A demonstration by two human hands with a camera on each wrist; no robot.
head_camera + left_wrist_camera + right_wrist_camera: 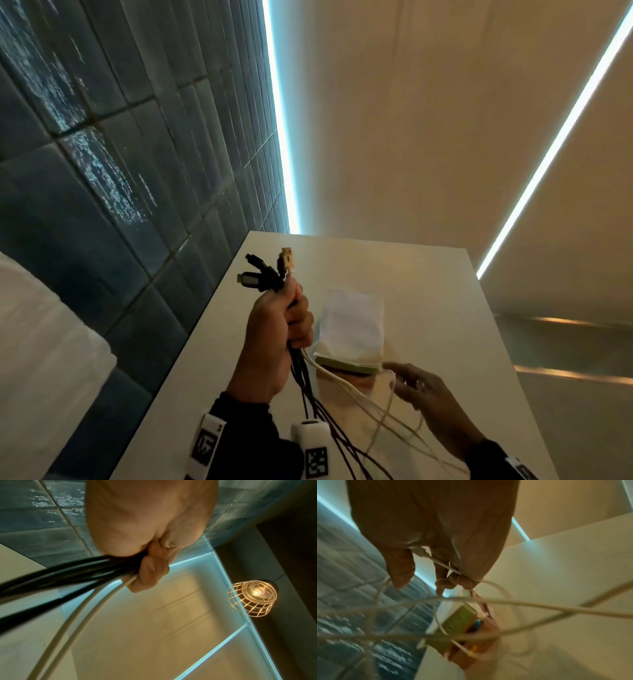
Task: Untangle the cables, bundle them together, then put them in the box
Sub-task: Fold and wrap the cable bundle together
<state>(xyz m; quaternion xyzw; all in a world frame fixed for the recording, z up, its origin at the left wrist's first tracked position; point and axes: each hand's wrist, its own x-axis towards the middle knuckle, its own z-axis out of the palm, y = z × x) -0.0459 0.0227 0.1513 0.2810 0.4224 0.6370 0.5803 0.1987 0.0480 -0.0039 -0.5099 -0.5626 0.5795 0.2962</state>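
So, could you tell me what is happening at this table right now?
A person is sorting cables. The left hand grips a bundle of black and white cables upright, plugs sticking out above the fist. The right hand holds a thin white cable that hangs in loose loops. The box stands on the table, nothing packed yet.

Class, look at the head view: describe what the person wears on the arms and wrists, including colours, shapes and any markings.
Both hands, left and right, are bare, with no gloves. Dark long sleeves reach the wrists. On the left wrist sit white blocks bearing black square code-like markers. A white strap with a similar marker shows at the right wrist.
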